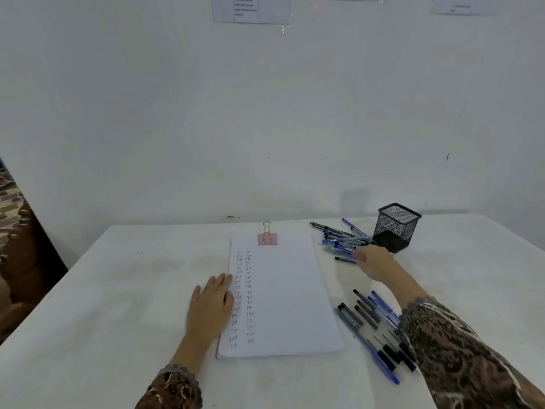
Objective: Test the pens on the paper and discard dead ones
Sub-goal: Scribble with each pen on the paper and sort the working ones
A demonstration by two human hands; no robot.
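Head view: L hand (211, 302) lies flat, fingers straight, on the left edge of the paper (289, 290), which spreads to its 3 o'clock. R hand (374, 261) is at the far pens (339, 240), at its 10 o'clock. Fingertips seem to touch one, but can't tell the grip (blurred). Mesh cup (396, 227) at its 1 o'clock, 2nd pen pile (374, 326) at 6.

On the table (118, 290) the paper (289, 290) lies in the middle, a clip (267, 239) on its far edge, far pens (339, 240) right of it with a cup (396, 228) just beside them on the right, near pens (368, 320) before those.
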